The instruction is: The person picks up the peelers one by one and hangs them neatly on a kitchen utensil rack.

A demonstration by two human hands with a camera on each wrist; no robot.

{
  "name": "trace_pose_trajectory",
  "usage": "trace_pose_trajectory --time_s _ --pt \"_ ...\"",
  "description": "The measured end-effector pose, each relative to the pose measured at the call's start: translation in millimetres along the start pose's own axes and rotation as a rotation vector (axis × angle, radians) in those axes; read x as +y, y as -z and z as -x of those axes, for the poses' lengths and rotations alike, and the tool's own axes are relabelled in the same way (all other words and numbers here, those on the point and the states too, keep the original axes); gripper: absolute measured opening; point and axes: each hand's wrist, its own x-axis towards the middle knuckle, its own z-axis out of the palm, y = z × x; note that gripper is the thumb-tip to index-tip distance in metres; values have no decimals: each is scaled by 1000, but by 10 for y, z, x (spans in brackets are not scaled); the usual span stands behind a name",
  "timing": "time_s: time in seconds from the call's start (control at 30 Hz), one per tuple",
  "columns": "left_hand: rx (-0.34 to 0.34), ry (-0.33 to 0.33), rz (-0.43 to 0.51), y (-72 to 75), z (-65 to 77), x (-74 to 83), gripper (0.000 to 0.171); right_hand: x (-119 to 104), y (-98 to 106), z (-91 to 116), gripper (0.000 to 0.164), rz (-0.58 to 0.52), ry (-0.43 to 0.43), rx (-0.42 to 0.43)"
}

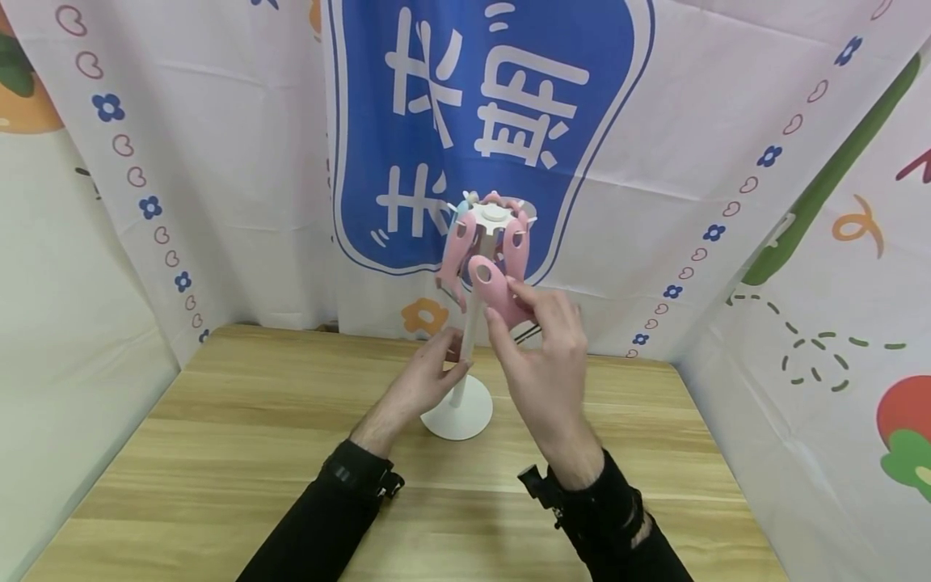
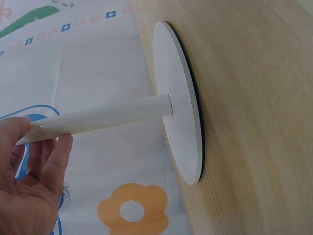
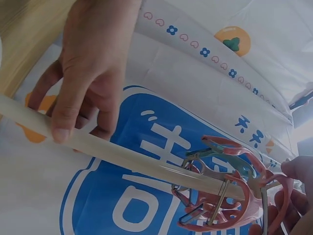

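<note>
A white stand with a slim pole (image 1: pixel 469 327) and a round base (image 1: pixel 456 408) stands upright on the table. Pink-handled utensils (image 1: pixel 456 246) hang from hooks on its white top (image 1: pixel 492 213); a light-blue one is partly hidden behind. My left hand (image 1: pixel 425 376) grips the pole between thumb and fingers, above the base. My right hand (image 1: pixel 545 347) pinches another pink utensil (image 1: pixel 487 279), which has an oval hole in its handle and thin metal bars at its lower end. It is just in front of the hanging utensils; whether it touches the stand, I cannot tell.
The wooden table (image 1: pixel 254 469) extends around the base. A white printed cloth (image 1: pixel 247 162) with a blue panel (image 1: pixel 371 121) hangs close behind the stand. Similar printed cloth (image 1: pixel 807 444) hangs at the right.
</note>
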Motion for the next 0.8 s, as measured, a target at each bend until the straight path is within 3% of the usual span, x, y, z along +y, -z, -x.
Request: trace_pose_trajectory --time_s 0.53,0.8 --pt "-12 11 34 -2 0 -3 32 -26 -60 -260 38 -17 -63 68" --pt "-10 13 27 -3 5 -1 33 -18 -105 -271 40 -22 -105 40"
